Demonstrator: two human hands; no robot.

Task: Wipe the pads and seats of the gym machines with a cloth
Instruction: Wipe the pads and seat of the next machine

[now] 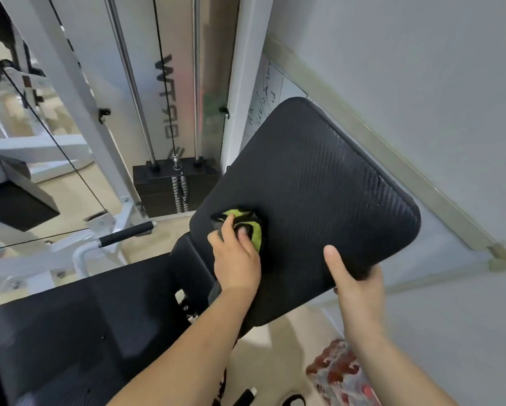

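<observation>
Obs., head view. Your left hand (237, 253) is on the cloth (247, 221), a yellow-green and black wad. The fingers (227, 227) are curled over it, gripping it and pressing it down onto the black pad (319, 177). The cloth sits at the pad's near-left corner, directly under those fingers.

Your right hand (358, 288) grips the pad's near-right edge. Its thumb lies flat on top, and the other fingers wrap under the rim, out of sight.

Key relation: almost all of the pad's face lies ahead and to the right of the left fingers, up to the far corner by the wall. The pad reads nearly square from here, so no long axis can be called firmly. The ribbing runs diagonally, away and to the right. Pale specks (340, 142) sit along the far-right border, well apart from the cloth.

Judgement: the left hand is the wiping hand and is already in contact, while the right only steadies. The next stroke probably wants to run away from you, toward those specks.

The seat (70, 332) lies below and to the left of the left fingers, touched by neither hand.

Containers: none identifiable. A red-patterned item (342, 373) lies on the floor beneath the right wrist; what it is cannot be told.
</observation>
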